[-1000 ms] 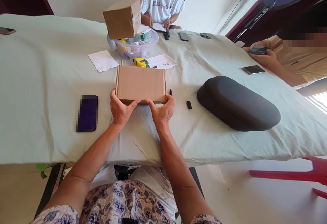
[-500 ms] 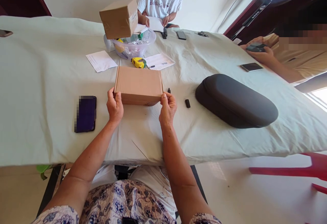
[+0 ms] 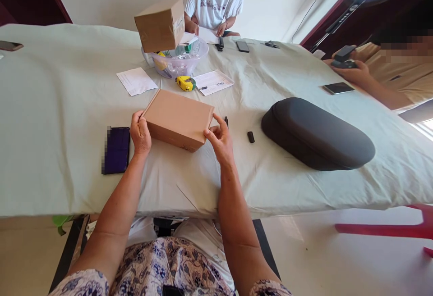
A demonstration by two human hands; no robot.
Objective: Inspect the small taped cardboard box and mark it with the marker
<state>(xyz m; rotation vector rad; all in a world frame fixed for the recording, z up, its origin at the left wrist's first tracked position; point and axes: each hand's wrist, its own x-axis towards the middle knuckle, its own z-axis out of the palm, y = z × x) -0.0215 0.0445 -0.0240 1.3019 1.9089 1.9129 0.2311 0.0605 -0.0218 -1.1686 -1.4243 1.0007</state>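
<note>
A closed brown cardboard box (image 3: pixel 179 116) sits between my hands, turned at a slant above or on the cloth; I cannot tell whether its underside touches. My left hand (image 3: pixel 140 131) grips its left end, thumb on the near side. At the right end, my right hand (image 3: pixel 220 138) has its thumb at the near corner and a finger at the far corner. Just behind the box lie a yellow tape measure (image 3: pixel 185 83) and a printed paper (image 3: pixel 214 82) with a pen on it. A black marker (image 3: pixel 226 120) shows past my right fingers, its black cap (image 3: pixel 251 137) farther right.
Left of the box lies a dark blue phone case (image 3: pixel 117 151). A large dark hard case (image 3: pixel 318 134) takes up the right side. Behind, a clear basin (image 3: pixel 176 66) holds bottles, with another cardboard box (image 3: pixel 160 25) on it. Two other people sit at the far and right sides.
The box has swung from square-on to a slant, its right end coming nearer me. My left hand moved slightly left, and my right fingers have spread along the box's end.
</note>
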